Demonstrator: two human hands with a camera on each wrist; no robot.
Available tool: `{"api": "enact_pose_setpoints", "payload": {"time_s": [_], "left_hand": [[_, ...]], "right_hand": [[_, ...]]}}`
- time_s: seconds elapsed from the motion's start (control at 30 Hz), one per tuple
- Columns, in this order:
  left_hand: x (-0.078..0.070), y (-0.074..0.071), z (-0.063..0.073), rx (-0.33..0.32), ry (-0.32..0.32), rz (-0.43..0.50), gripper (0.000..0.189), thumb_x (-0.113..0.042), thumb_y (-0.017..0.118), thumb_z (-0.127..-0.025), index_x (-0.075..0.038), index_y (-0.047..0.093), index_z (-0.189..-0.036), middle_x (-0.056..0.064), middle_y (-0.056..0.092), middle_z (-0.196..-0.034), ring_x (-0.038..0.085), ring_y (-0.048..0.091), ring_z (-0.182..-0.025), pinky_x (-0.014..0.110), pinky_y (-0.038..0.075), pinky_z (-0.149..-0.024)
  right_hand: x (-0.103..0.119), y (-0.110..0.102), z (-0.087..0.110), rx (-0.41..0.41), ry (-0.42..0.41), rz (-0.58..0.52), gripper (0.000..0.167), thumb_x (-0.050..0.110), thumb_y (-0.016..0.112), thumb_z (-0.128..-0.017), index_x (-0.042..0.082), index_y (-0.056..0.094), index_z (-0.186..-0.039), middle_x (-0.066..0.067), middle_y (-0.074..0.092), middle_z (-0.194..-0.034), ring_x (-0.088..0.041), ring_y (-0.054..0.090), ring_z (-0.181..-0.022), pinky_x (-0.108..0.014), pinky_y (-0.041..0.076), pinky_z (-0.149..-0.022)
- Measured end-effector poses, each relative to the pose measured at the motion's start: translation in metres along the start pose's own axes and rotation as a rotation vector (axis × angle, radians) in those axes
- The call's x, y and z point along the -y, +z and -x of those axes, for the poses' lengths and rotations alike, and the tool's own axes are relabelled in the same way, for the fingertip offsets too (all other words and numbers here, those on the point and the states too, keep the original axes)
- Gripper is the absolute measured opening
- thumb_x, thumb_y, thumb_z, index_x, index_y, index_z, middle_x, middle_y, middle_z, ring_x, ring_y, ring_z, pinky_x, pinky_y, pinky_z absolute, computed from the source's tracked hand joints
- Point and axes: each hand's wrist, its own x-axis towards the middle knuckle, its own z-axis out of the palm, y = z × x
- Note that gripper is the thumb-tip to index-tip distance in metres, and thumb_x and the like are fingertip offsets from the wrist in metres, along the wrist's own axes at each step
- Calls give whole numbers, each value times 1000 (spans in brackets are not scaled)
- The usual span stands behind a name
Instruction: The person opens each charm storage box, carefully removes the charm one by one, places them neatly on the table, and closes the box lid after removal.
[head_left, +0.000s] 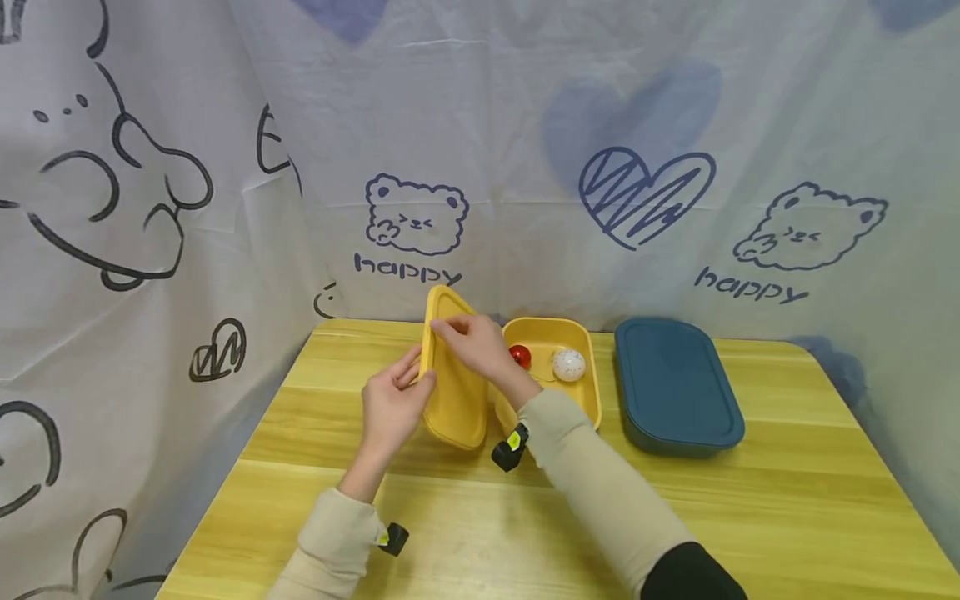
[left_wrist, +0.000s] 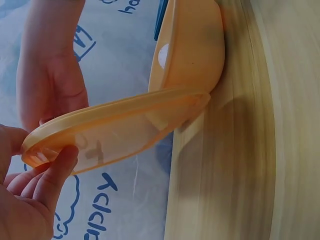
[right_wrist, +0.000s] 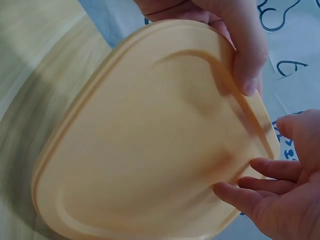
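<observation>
Left hand (head_left: pixel 390 400) pinches a yellow lid (head_left: pixel 459 396) at its upper edge, thumb on one face, fingers on the other. Right hand (head_left: pixel 476 343) loosely extended, fingertips resting on the lid's face near the same edge; thumb by the rim.

Lid held tilted, nearly on edge, just left of a yellow box (head_left: pixel 551 333) and partly in front of it. Whether its lower end touches the table (head_left: pixel 450 517) or the box: cannot tell.

Box uncovered; a red ball (head_left: pixel 520 357) and a white speckled ball (head_left: pixel 569 365) inside. Right sleeve (head_left: pixel 600 475) and forearm cross its near side; lid masks its left.

Farther right, apart from the box: blue box (head_left: pixel 678 383), lid on. Behind, a pale curtain (head_left: pixel 517 125) printed with bears, hearts, "happy."

Lid: plain yellow, rounded corners, raised border, shallow ridge inside the border. Orange-toned in the left wrist view.
</observation>
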Motion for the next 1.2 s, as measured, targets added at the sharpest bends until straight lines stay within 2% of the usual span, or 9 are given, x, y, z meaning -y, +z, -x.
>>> {"api": "enact_pose_setpoints", "payload": {"time_s": [0.2, 0.37, 0.53, 0.67, 0.9, 1.03, 1.2], "left_hand": [[-7, 5, -2, -6, 22, -44, 48, -3, 72, -95, 2, 64, -142, 27, 71, -127, 38, 75, -108, 29, 62, -81], [-9, 9, 1, -11, 78, -130, 48, -3, 72, -95, 3, 63, -142, 28, 69, -130, 37, 73, -114, 33, 61, -85], [-8, 13, 4, -12, 122, -188, 48, -2, 73, -94, 5, 63, -141, 27, 71, -126, 36, 75, -111, 35, 62, -84], [-7, 14, 5, 1, 121, -212, 47, -5, 75, -94, 3, 65, -140, 26, 72, -124, 34, 76, -109, 35, 62, -82], [-3, 17, 5, 23, 118, -197, 47, -6, 75, -94, 2, 66, -140, 25, 73, -123, 35, 77, -106, 34, 63, -81], [-2, 19, 7, 23, 112, -187, 47, -6, 77, -94, 0, 67, -139, 25, 73, -124, 35, 77, -106, 34, 63, -81], [-3, 21, 7, 40, 108, -187, 47, -9, 78, -95, -1, 67, -140, 25, 72, -127, 35, 77, -106, 35, 63, -82]], "right_hand": [[5, 3, -4, -17, 23, -2, 52, 50, 63, -104, 7, 74, -133, -11, 75, -129, -27, 72, -110, -40, 61, -98], [9, 4, -3, -63, 20, -39, 51, 48, 69, -101, 6, 76, -127, -13, 77, -123, -29, 73, -107, -40, 62, -95], [8, 4, 0, -72, 22, -58, 46, 42, 71, -100, 3, 77, -124, -14, 78, -121, -28, 73, -105, -39, 63, -94], [7, 3, 2, -89, 29, -55, 41, 37, 72, -100, 3, 78, -121, -14, 78, -116, -27, 72, -99, -37, 63, -90], [3, 4, 3, -135, 36, -58, 36, 34, 72, -99, 3, 80, -117, -13, 79, -109, -24, 72, -90, -35, 64, -84], [0, 3, 3, -157, 29, -88, 36, 33, 73, -98, 2, 81, -115, -13, 80, -105, -22, 73, -83, -32, 63, -79], [-2, 1, 5, -162, 53, -149, 35, 30, 74, -98, 0, 80, -116, -15, 79, -108, -24, 77, -85, -33, 65, -79]]}}
